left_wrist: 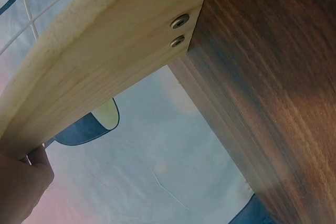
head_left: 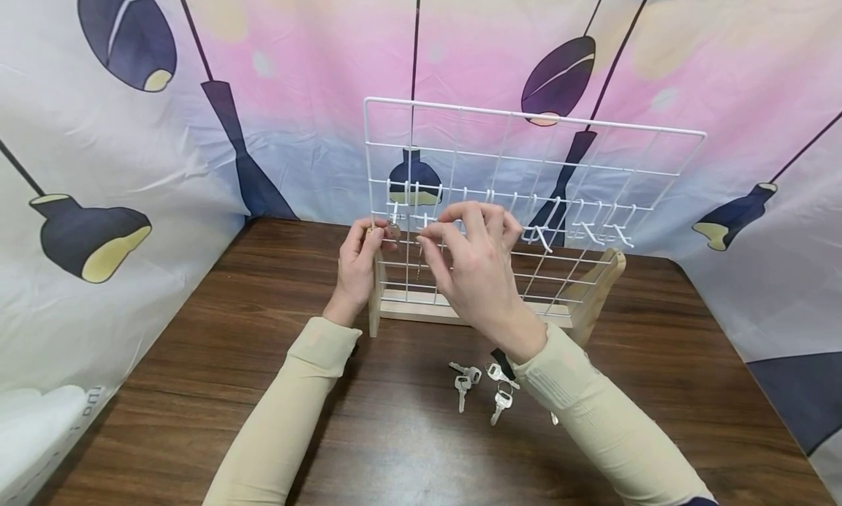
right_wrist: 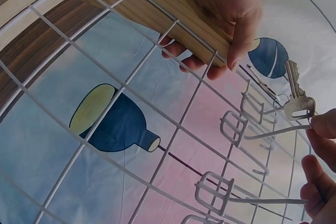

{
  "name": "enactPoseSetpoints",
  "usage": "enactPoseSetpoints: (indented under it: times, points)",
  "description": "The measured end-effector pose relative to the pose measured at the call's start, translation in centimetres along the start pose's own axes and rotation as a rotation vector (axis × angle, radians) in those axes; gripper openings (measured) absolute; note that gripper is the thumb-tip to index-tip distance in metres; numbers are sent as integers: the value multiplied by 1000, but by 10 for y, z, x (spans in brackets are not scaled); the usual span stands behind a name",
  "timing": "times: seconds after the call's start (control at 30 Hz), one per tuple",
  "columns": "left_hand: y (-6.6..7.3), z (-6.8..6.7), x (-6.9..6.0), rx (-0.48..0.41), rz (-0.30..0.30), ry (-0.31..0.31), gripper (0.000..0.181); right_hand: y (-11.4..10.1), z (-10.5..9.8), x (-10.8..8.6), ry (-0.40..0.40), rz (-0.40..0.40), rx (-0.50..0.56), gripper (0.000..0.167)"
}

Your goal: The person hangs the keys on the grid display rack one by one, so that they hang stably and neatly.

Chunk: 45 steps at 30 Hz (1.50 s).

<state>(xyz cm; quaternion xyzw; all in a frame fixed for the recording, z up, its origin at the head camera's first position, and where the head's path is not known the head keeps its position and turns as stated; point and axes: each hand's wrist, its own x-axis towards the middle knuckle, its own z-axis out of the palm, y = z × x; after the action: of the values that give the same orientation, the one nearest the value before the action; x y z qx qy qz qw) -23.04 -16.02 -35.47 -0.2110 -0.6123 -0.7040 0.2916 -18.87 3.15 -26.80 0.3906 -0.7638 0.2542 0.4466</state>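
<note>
Several loose keys [head_left: 463, 382] on the table [head_left: 395, 418] in front of the white rack [head_left: 460, 108]; left hand [head_left: 357, 261] clamped around the rack's wooden leg [left_wrist: 115, 51]; right hand [head_left: 476, 272] with finger and thumb pinched on one small key [right_wrist: 296, 98], just beside a hook [right_wrist: 278, 132] on the rack.

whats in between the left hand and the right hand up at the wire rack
In the right wrist view, metal keys and white hooks show between the left hand and the right hand.

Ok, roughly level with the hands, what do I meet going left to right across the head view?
Round printed lamp, tall printed lamp, left hand, right hand, rack's right leg, small printed lamp.
</note>
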Motion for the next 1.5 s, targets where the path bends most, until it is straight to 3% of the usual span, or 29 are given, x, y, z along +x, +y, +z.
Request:
enactPoseSetpoints:
  times: [0.73, 1.0, 1.23, 1.5]
  points:
    - [0, 1, 0, 5, -3, 4, 25, 0, -5, -4, 22, -17, -44, 17]
    - [-1, 0, 0, 1, -2, 4, 24, -2, -14, -9, 52, -35, 2, 11]
    - [-1, 0, -1, -9, 3, 7, 26, -4, -25, -25, 82, -49, 52, 10]
    - [-1, 0, 0, -9, 3, 9, 25, -2, -35, -44, 146, -182, 101, 15]
